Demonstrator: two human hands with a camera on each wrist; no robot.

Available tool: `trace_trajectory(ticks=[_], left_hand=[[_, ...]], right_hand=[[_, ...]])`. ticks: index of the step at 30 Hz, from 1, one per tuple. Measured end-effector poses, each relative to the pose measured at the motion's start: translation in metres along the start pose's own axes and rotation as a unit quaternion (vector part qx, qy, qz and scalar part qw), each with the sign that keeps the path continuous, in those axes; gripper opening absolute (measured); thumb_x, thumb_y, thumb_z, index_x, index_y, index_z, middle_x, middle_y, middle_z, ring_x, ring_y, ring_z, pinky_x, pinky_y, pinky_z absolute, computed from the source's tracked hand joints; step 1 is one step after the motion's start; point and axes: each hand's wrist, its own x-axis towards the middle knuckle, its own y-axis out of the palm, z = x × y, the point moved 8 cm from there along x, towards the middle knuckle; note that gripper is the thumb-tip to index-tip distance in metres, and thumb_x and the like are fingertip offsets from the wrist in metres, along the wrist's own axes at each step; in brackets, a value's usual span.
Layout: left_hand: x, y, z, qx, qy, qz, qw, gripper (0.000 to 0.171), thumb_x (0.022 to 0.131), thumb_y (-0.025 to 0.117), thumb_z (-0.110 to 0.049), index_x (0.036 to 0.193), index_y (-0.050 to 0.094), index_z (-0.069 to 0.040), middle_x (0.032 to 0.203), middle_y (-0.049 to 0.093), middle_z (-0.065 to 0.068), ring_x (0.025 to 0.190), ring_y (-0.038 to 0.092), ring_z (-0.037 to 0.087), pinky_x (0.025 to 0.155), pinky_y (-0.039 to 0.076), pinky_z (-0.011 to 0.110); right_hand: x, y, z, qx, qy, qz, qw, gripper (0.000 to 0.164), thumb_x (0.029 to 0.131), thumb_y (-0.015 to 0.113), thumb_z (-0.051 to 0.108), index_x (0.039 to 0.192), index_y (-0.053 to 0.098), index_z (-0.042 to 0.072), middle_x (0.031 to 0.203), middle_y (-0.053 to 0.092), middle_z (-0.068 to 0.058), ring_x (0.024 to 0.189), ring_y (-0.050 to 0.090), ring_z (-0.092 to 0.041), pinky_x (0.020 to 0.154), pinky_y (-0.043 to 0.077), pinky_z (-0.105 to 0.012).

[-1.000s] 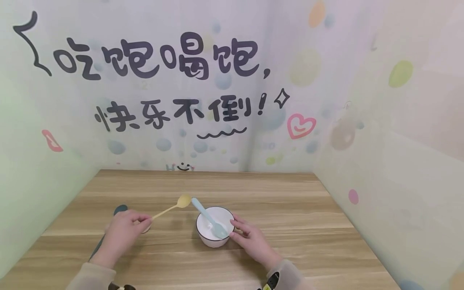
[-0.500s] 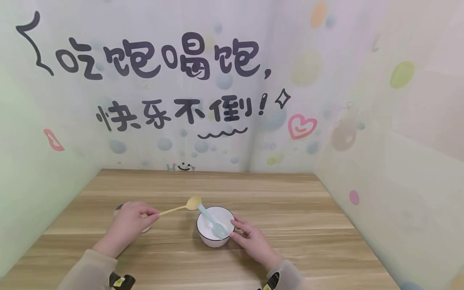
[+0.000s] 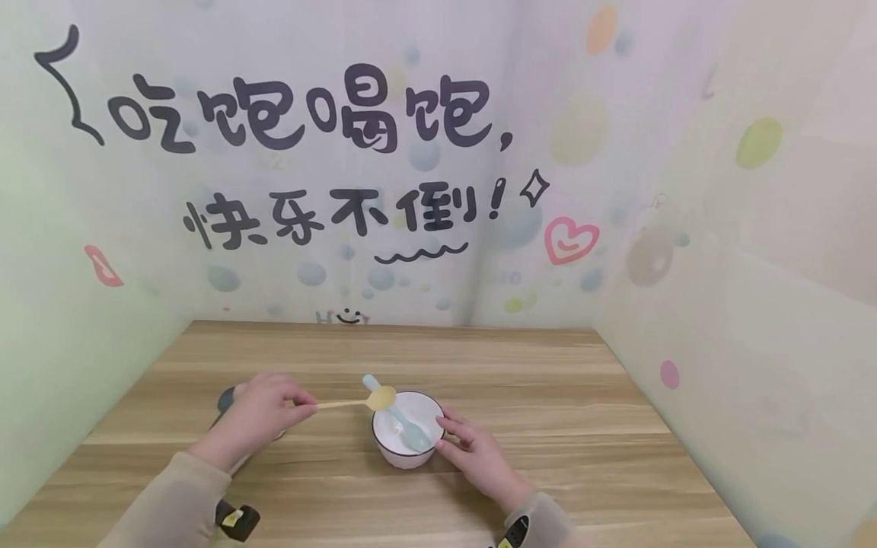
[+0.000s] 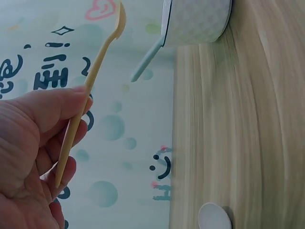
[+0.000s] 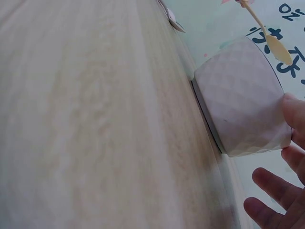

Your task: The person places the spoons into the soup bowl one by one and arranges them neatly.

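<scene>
My left hand (image 3: 263,411) pinches the handle of a yellow spoon (image 3: 381,398) between thumb and fingers. The spoon's head overlaps the left rim of a white bowl (image 3: 403,459) in the head view; in the left wrist view the yellow spoon (image 4: 97,67) is held up off the table. Inside the dark-rimmed bowl leans a light blue spoon (image 3: 415,436), its handle sticking out past the far left rim. At the bowl's right side, my right hand (image 3: 483,464) holds the rim with thumb and index finger, the other fingers spread in the right wrist view.
A dark blue spoon (image 3: 226,399) lies on the wooden table (image 3: 548,426), partly hidden under my left hand. Close to it is a white spoon (image 4: 214,217), mostly covered in the head view. Printed walls enclose the table at the back and both sides.
My left hand has moved right with the yellow spoon, bringing its head from left of the light blue handle to the bowl's left rim. The right hand and bowl have stayed in place.
</scene>
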Motion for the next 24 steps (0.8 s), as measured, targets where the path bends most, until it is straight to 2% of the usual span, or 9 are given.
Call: trace_trajectory(ticks=[3, 9, 16, 20, 24], left_hand=[[0.004, 0.003, -0.004, 0.012, 0.008, 0.012, 0.9998, 0.007, 0.084, 0.073, -0.035, 0.081, 0.073, -0.028, 0.082, 0.062, -0.017, 0.094, 0.051, 0.019, 0.079, 0.028, 0.048], [0.011, 0.007, -0.019, 0.052, 0.049, 0.024, 0.9972, 0.006, 0.081, 0.076, -0.032, 0.077, 0.073, -0.031, 0.081, 0.061, -0.020, 0.092, 0.051, 0.017, 0.080, 0.028, 0.050], [0.018, 0.009, -0.040, 0.072, 0.088, 0.025, 0.9932, 0.010, 0.079, 0.078, -0.026, 0.073, 0.071, -0.031, 0.077, 0.057, -0.020, 0.091, 0.051, 0.018, 0.081, 0.030, 0.050], [0.023, 0.015, -0.046, 0.103, 0.104, 0.025, 0.9889, 0.012, 0.078, 0.079, -0.027, 0.071, 0.070, -0.030, 0.074, 0.053, -0.020, 0.090, 0.049, 0.017, 0.077, 0.030, 0.046], [0.026, 0.021, -0.055, 0.143, 0.130, 0.015, 0.9810, 0.012, 0.077, 0.080, -0.029, 0.071, 0.070, -0.030, 0.075, 0.054, -0.019, 0.091, 0.048, 0.017, 0.077, 0.031, 0.044]], right_hand=[[0.000, 0.000, -0.001, 0.000, -0.004, 0.002, 1.000, 0.045, 0.092, 0.066, 0.027, 0.131, 0.058, 0.006, 0.148, 0.041, -0.009, 0.136, 0.037, -0.032, 0.102, 0.037, -0.049], [-0.001, 0.000, 0.001, -0.011, -0.003, 0.000, 1.000, 0.045, 0.092, 0.065, 0.029, 0.131, 0.059, 0.006, 0.148, 0.042, -0.008, 0.135, 0.038, -0.034, 0.101, 0.038, -0.050], [-0.003, -0.002, 0.009, -0.003, -0.004, -0.005, 1.000, 0.042, 0.092, 0.066, 0.022, 0.130, 0.059, 0.004, 0.147, 0.043, -0.010, 0.134, 0.039, -0.034, 0.101, 0.039, -0.050], [-0.003, -0.002, 0.011, 0.005, -0.006, -0.004, 1.000, 0.043, 0.092, 0.066, 0.023, 0.130, 0.059, 0.004, 0.147, 0.042, -0.010, 0.135, 0.038, -0.034, 0.101, 0.038, -0.049], [-0.003, -0.001, 0.005, 0.011, -0.007, -0.001, 1.000, 0.045, 0.092, 0.066, 0.026, 0.131, 0.058, 0.006, 0.148, 0.041, -0.009, 0.136, 0.037, -0.033, 0.102, 0.038, -0.048]])
